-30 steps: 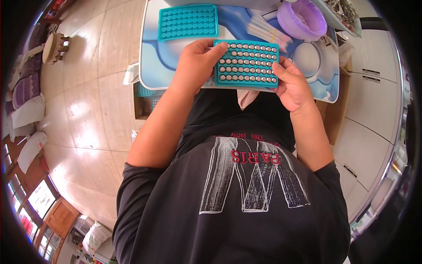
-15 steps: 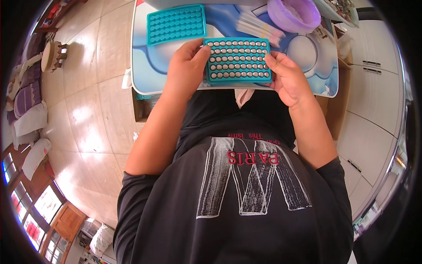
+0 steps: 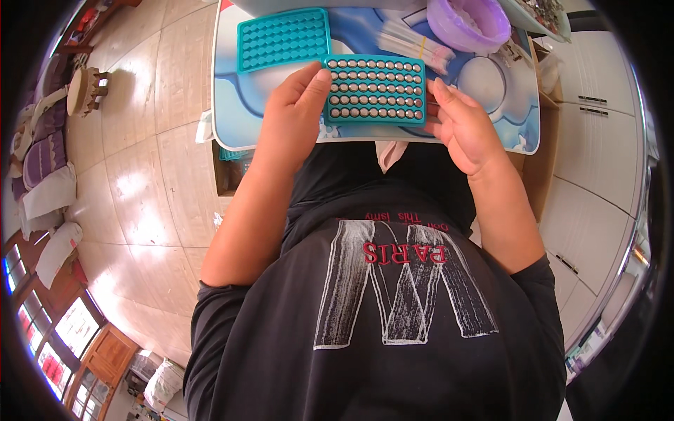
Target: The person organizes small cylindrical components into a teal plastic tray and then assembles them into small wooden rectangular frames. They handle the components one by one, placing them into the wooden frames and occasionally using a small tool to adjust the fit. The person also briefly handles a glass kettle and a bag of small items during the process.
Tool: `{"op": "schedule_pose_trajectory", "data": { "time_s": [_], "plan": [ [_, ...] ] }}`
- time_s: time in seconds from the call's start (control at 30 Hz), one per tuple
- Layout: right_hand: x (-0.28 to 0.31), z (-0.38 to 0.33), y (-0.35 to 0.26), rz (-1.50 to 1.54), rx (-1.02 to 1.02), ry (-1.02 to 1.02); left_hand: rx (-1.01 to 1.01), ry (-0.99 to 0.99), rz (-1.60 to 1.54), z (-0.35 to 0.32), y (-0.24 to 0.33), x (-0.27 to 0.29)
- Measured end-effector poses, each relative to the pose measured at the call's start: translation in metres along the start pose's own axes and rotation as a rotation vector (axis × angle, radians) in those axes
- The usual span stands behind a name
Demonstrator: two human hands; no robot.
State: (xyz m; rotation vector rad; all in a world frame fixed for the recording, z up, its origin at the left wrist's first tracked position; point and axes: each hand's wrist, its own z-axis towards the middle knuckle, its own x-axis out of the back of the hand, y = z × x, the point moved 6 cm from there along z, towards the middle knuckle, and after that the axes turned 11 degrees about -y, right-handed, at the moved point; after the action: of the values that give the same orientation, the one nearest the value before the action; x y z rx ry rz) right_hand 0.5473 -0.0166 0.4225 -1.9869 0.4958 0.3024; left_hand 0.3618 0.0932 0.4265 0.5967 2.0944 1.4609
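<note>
A teal tray [image 3: 375,121] with rows of round silver metal pieces [image 3: 375,88], like button cells or caps, lies at the table's near side. My left hand [image 3: 298,105] is closed at its left edge, the thumb on the upper left corner; the fingers beneath are partly hidden. Beside the right edge, my right hand [image 3: 460,123] has its thumb raised and fingers apart, the fingertips close to the tray's side. Behind and to the left lies another teal tray [image 3: 283,40] with rows of round cups and no silver pieces visible in it.
At the back right stands a purple bowl [image 3: 469,24] with pale contents. A banded bundle of thin white strips [image 3: 415,45] lies beside it. The blue patterned table [image 3: 235,105] has a raised rim. White cabinets [image 3: 593,140] stand right, a stool [image 3: 86,91] left.
The filled tray has shifted slightly away from me and to the left. My right thumb has come off its right edge, and the right hand has opened beside it.
</note>
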Motion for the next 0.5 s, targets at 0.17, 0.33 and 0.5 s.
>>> {"op": "schedule_pose_trajectory", "data": {
  "time_s": [0.17,0.33,0.5],
  "plan": [
    [0.003,-0.004,-0.004,-0.126,-0.079,-0.012,0.041,-0.024,0.054,-0.002,0.005,-0.004],
    [0.005,-0.011,0.003,-0.177,-0.133,-0.02,0.045,-0.105,0.043,-0.014,0.005,-0.004],
    [-0.003,-0.013,0.0,-0.245,-0.086,-0.04,0.002,-0.061,-0.129,-0.034,-0.01,-0.004]
  ]
}}
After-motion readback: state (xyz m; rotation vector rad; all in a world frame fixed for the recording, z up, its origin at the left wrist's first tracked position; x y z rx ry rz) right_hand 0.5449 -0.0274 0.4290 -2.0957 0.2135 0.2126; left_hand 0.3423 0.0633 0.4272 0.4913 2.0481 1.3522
